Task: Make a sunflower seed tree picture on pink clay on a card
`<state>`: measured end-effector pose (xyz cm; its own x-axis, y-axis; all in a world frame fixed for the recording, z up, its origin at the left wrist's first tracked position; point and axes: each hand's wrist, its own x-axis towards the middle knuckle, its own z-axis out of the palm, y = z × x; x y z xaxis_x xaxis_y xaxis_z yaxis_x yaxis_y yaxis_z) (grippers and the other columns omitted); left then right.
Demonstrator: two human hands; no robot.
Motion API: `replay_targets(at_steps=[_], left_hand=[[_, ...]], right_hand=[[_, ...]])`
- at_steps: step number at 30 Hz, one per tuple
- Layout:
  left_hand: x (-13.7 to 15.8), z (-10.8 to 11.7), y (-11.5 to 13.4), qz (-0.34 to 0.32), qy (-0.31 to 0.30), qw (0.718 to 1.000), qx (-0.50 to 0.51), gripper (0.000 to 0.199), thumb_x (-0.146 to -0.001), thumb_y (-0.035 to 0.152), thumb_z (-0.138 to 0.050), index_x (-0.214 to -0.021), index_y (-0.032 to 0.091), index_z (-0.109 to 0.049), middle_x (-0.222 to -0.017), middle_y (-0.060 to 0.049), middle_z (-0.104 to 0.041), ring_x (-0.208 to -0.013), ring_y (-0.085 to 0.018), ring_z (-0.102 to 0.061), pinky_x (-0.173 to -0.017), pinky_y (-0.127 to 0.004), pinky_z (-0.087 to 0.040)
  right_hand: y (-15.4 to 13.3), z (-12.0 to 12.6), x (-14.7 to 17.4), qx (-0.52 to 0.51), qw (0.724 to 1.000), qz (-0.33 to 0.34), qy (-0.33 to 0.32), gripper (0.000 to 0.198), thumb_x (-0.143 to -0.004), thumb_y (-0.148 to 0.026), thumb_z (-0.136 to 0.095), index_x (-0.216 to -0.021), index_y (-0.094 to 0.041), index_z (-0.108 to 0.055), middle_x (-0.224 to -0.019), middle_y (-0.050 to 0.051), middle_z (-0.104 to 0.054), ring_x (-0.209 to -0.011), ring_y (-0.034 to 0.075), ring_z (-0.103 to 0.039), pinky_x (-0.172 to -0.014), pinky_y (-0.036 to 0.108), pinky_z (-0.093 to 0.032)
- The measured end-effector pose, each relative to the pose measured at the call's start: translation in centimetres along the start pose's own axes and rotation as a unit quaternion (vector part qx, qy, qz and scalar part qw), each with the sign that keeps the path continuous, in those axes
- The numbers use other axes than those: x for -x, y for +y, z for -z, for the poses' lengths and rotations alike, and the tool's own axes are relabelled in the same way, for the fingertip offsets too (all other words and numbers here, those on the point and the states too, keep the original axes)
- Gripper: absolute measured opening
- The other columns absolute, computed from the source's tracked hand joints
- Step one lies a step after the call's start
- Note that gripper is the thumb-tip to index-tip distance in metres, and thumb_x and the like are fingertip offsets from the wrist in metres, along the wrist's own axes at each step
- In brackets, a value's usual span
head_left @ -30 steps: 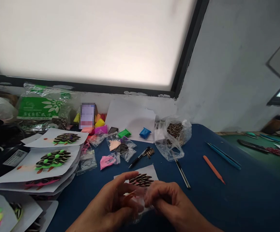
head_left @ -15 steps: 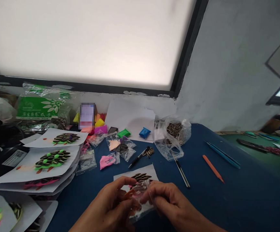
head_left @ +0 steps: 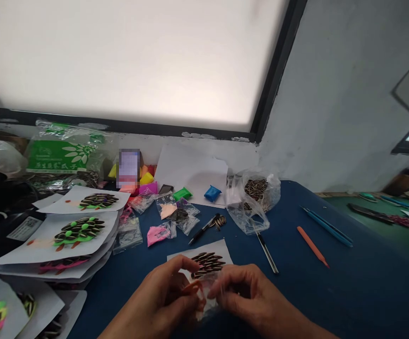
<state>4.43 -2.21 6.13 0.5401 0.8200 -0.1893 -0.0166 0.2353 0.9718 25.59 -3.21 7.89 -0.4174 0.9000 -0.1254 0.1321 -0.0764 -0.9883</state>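
Note:
At the front of the blue table, both my hands are closed around a small clear plastic bag (head_left: 212, 288). My left hand (head_left: 162, 294) grips the bag's left side, with a piece of orange-brown modelling clay (head_left: 192, 286) showing at its fingers. Whether the clay is inside the bag or out of it, I cannot tell. The fingers of my right hand (head_left: 252, 293) pinch the bag's right edge. Just beyond lies a white paper (head_left: 225, 249) bearing a cluster of striped sunflower seeds (head_left: 208, 264) with some pink beneath, partly covered by my hands.
Stacked seed pictures (head_left: 80, 230) lie at left. Opened clay bags, including a pink one (head_left: 157, 235), a black pen (head_left: 203, 230) and loose seeds are in the middle. A bag of seeds (head_left: 256, 190), a silver pen (head_left: 267, 253), an orange tool (head_left: 312, 246) and blue tweezers (head_left: 326, 226) lie right.
The bag has shifted between my hands and sits a little lower, so more of the seed cluster shows. More of the orange-brown clay is visible at my left fingers.

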Motion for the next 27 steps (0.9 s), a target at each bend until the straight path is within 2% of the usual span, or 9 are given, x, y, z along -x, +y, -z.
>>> replay_targets(at_steps=[2,4,7,12,15,18,22,24,27], left_hand=[[0.0,-0.2,0.5,0.015,-0.006,1.0,-0.026,0.03,-0.084,0.043,-0.071,-0.093,0.018,-0.057,-0.066,0.003,-0.061,-0.06,-0.014,-0.056,-0.057,-0.024,-0.039],[0.0,-0.4,0.9,0.023,-0.016,0.998,-0.049,0.036,-0.086,0.052,-0.068,-0.084,0.017,-0.059,-0.066,0.002,-0.06,-0.06,-0.013,-0.054,-0.057,-0.024,-0.039],[0.0,-0.4,0.8,0.022,-0.012,0.999,-0.037,0.04,-0.087,0.056,-0.068,-0.09,0.016,-0.061,-0.069,0.002,-0.059,-0.063,-0.014,-0.054,-0.059,-0.025,-0.04],[0.1,-0.3,0.2,0.015,0.007,1.0,0.02,0.04,-0.079,0.034,-0.078,-0.11,0.019,-0.058,-0.081,0.002,-0.063,-0.069,-0.014,-0.056,-0.064,-0.026,-0.043],[0.1,-0.4,0.0,0.003,0.012,0.999,0.048,0.04,-0.077,0.024,-0.074,-0.112,0.02,-0.056,-0.091,0.0,-0.067,-0.07,-0.013,-0.06,-0.063,-0.026,-0.043],[0.1,-0.5,-0.2,-0.012,0.0,0.998,0.059,0.04,-0.076,0.023,-0.072,-0.112,0.021,-0.054,-0.098,-0.003,-0.069,-0.072,-0.015,-0.063,-0.066,-0.027,-0.045],[0.1,-0.4,-0.1,-0.018,0.011,1.0,0.014,0.037,-0.078,0.026,-0.07,-0.111,0.02,-0.055,-0.087,-0.001,-0.066,-0.07,-0.016,-0.061,-0.064,-0.028,-0.045],[0.1,-0.4,0.1,-0.009,0.02,1.0,-0.01,0.036,-0.077,0.027,-0.07,-0.11,0.019,-0.056,-0.079,0.001,-0.064,-0.067,-0.016,-0.059,-0.061,-0.027,-0.043],[0.0,-0.4,0.6,0.015,0.006,1.0,-0.027,0.024,-0.079,0.031,-0.069,-0.095,0.018,-0.059,-0.07,0.003,-0.06,-0.063,-0.015,-0.056,-0.059,-0.025,-0.041]], right_hand=[[-0.1,-0.1,0.2,0.031,0.999,0.016,-0.002,0.024,-0.089,-0.035,-0.063,-0.088,-0.019,-0.08,-0.092,0.007,-0.071,-0.09,0.023,-0.065,-0.086,0.036,-0.048],[-0.1,-0.3,0.4,0.046,0.999,0.019,0.001,0.025,-0.091,-0.033,-0.059,-0.095,-0.021,-0.08,-0.099,0.008,-0.072,-0.097,0.024,-0.065,-0.091,0.038,-0.048],[0.1,-0.4,0.6,0.055,0.998,0.014,0.003,0.027,-0.091,-0.029,-0.056,-0.102,-0.023,-0.081,-0.104,0.007,-0.073,-0.102,0.025,-0.065,-0.095,0.039,-0.047],[0.7,-0.6,0.5,0.077,0.996,0.037,0.015,0.032,-0.092,-0.027,-0.053,-0.11,-0.026,-0.08,-0.106,0.008,-0.072,-0.099,0.025,-0.066,-0.09,0.038,-0.049],[0.7,-0.9,0.2,0.06,0.996,0.054,-0.035,0.031,-0.094,-0.03,-0.054,-0.112,-0.025,-0.079,-0.105,0.007,-0.073,-0.099,0.024,-0.066,-0.091,0.037,-0.049],[0.5,-1.2,0.0,0.036,0.996,0.04,-0.074,0.028,-0.095,-0.034,-0.057,-0.106,-0.024,-0.08,-0.1,0.006,-0.074,-0.094,0.022,-0.067,-0.087,0.034,-0.05],[0.3,-0.9,0.3,0.065,0.997,0.034,-0.017,0.023,-0.089,-0.034,-0.065,-0.1,-0.021,-0.08,-0.094,0.006,-0.072,-0.088,0.021,-0.065,-0.083,0.032,-0.051],[0.2,-0.7,0.5,0.101,0.994,0.042,0.005,0.024,-0.089,-0.03,-0.064,-0.105,-0.022,-0.08,-0.093,0.006,-0.071,-0.085,0.021,-0.064,-0.08,0.032,-0.05],[0.1,-0.5,0.8,0.13,0.989,0.063,0.01,0.032,-0.088,-0.026,-0.058,-0.114,-0.023,-0.077,-0.094,0.006,-0.07,-0.084,0.02,-0.063,-0.078,0.032,-0.05]])
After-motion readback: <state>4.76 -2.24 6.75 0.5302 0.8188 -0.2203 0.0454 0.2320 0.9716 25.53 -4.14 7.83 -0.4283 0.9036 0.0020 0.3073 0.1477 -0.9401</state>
